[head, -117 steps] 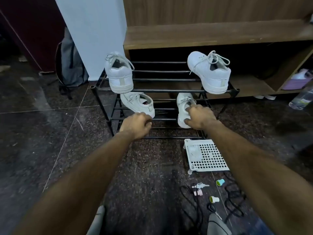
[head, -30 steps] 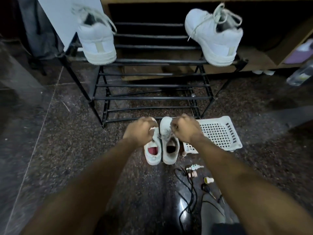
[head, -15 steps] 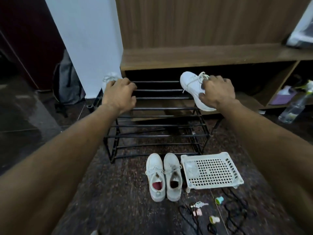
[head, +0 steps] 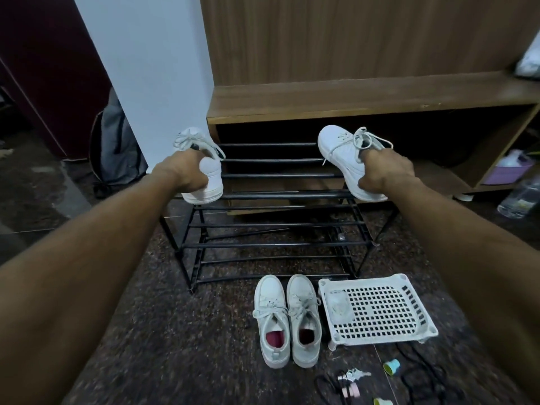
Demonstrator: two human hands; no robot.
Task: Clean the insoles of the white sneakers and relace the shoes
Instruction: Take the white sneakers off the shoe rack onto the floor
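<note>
Head view only. Landmark: black metal-rod shoe rack. Left hand curled round heel of white lace-up sneaker at rack's top-left end. Right hand clamped on heel collar of second white lace-up sneaker at rack's top-right end, fingers tucked into opening. Both soles touching top rods. Smaller white pair with red insoles on dark speckled floor just in front of rack, side by side, laces tied. White perforated plastic tray beside that pair, also in front of rack. Keys and dark cords further out from rack. Risks: loose laces of right-hand sneaker snagging on rods when lifted; heel-only grip letting toe swing and slip; cords underfoot.
</note>
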